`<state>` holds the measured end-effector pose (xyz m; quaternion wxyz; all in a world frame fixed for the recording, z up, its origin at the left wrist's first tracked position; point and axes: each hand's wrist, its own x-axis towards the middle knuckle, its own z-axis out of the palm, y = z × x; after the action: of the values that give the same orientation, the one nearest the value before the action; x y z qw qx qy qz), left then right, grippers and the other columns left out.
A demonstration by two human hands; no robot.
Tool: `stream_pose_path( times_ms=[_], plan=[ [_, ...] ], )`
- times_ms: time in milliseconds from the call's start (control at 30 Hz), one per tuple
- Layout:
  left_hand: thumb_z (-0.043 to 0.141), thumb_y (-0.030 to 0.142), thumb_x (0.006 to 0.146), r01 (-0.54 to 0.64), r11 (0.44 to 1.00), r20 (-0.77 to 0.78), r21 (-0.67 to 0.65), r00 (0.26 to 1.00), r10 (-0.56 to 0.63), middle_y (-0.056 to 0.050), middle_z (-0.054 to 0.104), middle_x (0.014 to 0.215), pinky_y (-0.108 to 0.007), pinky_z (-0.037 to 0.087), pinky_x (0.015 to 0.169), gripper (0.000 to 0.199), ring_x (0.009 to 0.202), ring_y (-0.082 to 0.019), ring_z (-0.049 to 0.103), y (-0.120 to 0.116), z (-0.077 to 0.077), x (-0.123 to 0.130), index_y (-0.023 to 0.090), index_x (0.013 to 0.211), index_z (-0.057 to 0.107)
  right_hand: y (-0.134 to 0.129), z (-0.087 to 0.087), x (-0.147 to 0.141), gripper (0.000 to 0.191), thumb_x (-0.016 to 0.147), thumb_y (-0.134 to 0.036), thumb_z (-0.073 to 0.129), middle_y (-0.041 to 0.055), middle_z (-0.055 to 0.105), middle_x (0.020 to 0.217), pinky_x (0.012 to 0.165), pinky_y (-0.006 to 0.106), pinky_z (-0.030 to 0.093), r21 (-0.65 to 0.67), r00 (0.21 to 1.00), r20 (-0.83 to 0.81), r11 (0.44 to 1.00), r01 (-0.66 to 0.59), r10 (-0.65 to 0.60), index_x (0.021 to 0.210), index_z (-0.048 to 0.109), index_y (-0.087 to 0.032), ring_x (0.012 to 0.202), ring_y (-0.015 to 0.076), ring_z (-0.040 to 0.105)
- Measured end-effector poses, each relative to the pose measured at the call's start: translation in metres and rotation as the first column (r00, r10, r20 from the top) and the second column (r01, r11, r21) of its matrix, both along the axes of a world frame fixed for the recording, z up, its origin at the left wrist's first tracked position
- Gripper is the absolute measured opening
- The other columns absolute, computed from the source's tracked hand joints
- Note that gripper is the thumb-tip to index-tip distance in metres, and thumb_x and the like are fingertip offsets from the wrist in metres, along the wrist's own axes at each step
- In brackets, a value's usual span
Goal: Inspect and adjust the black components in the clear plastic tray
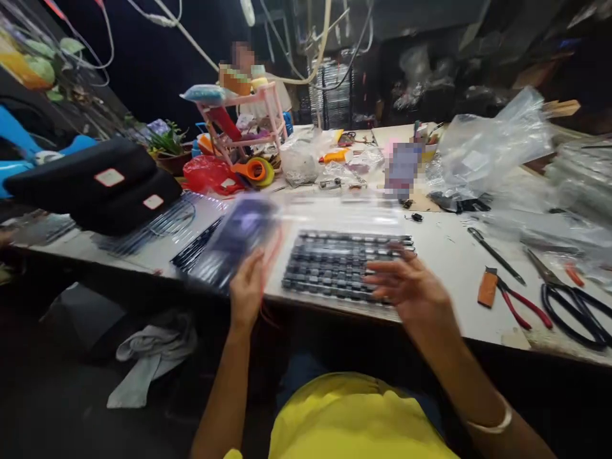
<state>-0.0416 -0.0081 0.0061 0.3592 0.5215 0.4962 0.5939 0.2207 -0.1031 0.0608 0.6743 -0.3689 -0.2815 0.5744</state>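
My left hand (246, 290) is closed on the edge of a blurred, flat plastic packet (243, 226), dark with a purple patch. A thin red cord (274, 252) hangs beside those fingers. Under the packet, dark glossy strips (196, 248) lie on the table. My right hand (406, 280) has its fingers apart and holds nothing. It hovers at the right end of a set of black segmented strips (329, 268), laid in rows. Whether its fingertips touch the strips I cannot tell. A clear plastic sheet (339, 213) lies just behind the rows.
To the right lie red-handled pliers (523, 306), an orange lighter-like block (488, 287), black scissors (574, 306) and a dark pen-like tool (497, 255). Clear bags (497, 146) crowd the back right. A pink rack (243, 115) and black padded object (100, 182) stand left.
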Motion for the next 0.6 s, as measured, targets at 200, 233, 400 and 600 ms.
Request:
stream_pose_path(
  times_ms=[200,233,400,600],
  plan=[
    [0.064,0.045,0.077,0.015,0.996,0.155,-0.089,0.988,-0.001,-0.013,0.07,0.102,-0.043,0.046,0.094,0.04,0.098,-0.023,0.065,0.003,-0.004,-0.038,0.014,0.101,0.067,0.0,-0.023,0.068,0.041,0.078,-0.032,0.059,0.0087,0.072,0.09,0.052,0.031,0.054,-0.128,0.922,0.347,0.965,0.229,-0.173,0.119,0.054,-0.03,0.075,0.0243,0.07],
    [0.064,0.046,0.077,0.035,0.995,0.152,-0.094,0.988,-0.021,-0.013,0.07,0.102,-0.042,0.047,0.094,0.041,0.098,-0.023,0.066,0.004,-0.004,-0.037,0.013,0.102,0.067,-0.002,-0.025,0.068,0.041,0.078,-0.033,0.06,0.009,0.072,0.09,0.052,0.031,0.055,-0.138,0.921,0.356,0.965,0.221,-0.16,0.119,0.055,-0.03,0.076,0.0243,0.07],
    [0.064,0.047,0.077,0.128,0.985,0.049,-0.114,0.991,-0.123,-0.013,0.07,0.107,-0.041,0.048,0.092,0.044,0.099,-0.024,0.065,0.017,-0.009,-0.019,0.015,0.106,0.068,-0.011,-0.034,0.062,0.061,0.068,-0.038,0.072,0.0056,0.072,0.086,0.053,0.035,0.059,-0.192,0.912,0.389,0.957,0.217,-0.128,0.124,0.052,-0.026,0.074,0.0256,0.07],
    [0.067,0.039,0.075,0.222,0.966,-0.189,-0.13,0.951,-0.244,-0.011,0.068,0.114,-0.04,0.047,0.095,0.041,0.105,-0.026,0.064,0.03,-0.014,0.001,0.017,0.11,0.068,-0.017,-0.055,0.091,0.076,0.059,-0.044,0.079,-0.0004,0.062,0.061,0.031,0.025,0.044,-0.267,0.818,0.559,0.905,0.331,-0.134,0.127,0.053,-0.022,0.045,0.0168,0.057]
  ],
)
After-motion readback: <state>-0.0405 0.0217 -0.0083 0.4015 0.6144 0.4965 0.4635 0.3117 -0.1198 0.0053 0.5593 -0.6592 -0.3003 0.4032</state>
